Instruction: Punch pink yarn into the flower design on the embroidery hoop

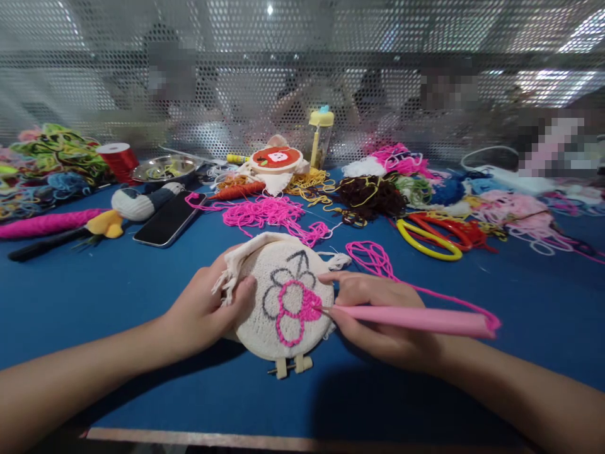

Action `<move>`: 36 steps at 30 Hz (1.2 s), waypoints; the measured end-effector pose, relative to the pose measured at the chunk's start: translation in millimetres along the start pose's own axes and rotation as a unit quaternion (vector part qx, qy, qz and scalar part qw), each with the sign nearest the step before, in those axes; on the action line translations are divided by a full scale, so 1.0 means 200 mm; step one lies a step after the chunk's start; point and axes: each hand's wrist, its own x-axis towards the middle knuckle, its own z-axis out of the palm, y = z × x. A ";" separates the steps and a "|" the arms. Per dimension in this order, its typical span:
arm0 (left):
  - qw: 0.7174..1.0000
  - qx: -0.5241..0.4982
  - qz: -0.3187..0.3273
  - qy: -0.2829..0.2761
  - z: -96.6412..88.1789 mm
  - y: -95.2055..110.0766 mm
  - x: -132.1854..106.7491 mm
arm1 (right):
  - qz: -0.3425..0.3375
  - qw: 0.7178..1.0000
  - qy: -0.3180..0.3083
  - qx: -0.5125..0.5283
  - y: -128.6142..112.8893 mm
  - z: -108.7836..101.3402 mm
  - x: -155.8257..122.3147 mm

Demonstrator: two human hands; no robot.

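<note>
Apparently mid-stitch: left hand (208, 309) clamps the embroidery hoop (265, 265), right hand (378, 321) pinches the punch needle (416, 318) at the pink flower (290, 312); next punch wants a steady hoop.

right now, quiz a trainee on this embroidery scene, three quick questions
1. True or false: the right grip holds the pink needle with its tip on the hoop.
2. Which yarn colour is stitched into the flower on the hoop? A green, B pink, C orange.
3. What does the left grip hold?
Key: 1 true; 2 B; 3 the hoop, at its left edge.
</note>
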 end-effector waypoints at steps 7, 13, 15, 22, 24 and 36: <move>0.997 0.040 0.057 0.040 -0.01 0.01 -0.03 | -0.015 0.999 -0.018 -0.043 -0.02 0.00 0.00; 0.999 0.038 0.031 0.017 -0.01 0.03 -0.03 | -0.040 0.996 -0.057 -0.064 -0.01 -0.02 0.04; 0.999 0.040 0.019 0.020 -0.01 0.03 -0.03 | -0.071 0.991 -0.079 -0.086 0.00 -0.01 0.03; 0.999 0.030 0.012 0.025 -0.01 0.03 -0.02 | -0.064 0.994 -0.081 -0.040 0.05 0.04 -0.01; 0.999 0.029 0.008 0.028 -0.01 0.03 -0.02 | -0.078 0.992 -0.091 -0.036 0.05 0.05 -0.01; 0.999 -0.014 -0.039 0.000 0.01 0.00 -0.01 | 0.050 0.997 -0.043 0.045 -0.01 0.00 0.00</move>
